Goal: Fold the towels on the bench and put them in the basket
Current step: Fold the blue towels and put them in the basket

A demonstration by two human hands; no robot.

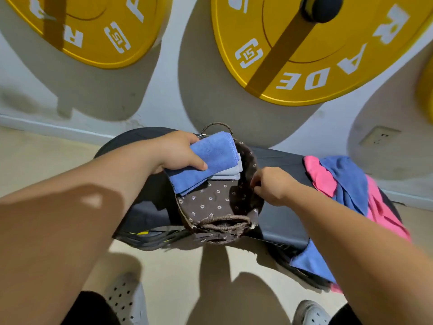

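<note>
A woven basket [220, 227] with a brown flowered lining stands on the dark bench [281, 219]. My left hand [178, 152] grips a folded blue towel [210, 160] over the basket's far left side. Under it lies a folded pale grey-blue towel [230, 173] inside the basket. My right hand [273, 185] pinches the basket's right rim lining. A heap of unfolded pink towels [321, 177] and blue towels [349, 181] lies on the bench to the right.
Two big yellow weight plates [316, 55] hang on the white wall behind the bench. A wall socket [379, 136] sits low at the right. My feet in pale perforated shoes [127, 299] stand on the beige floor.
</note>
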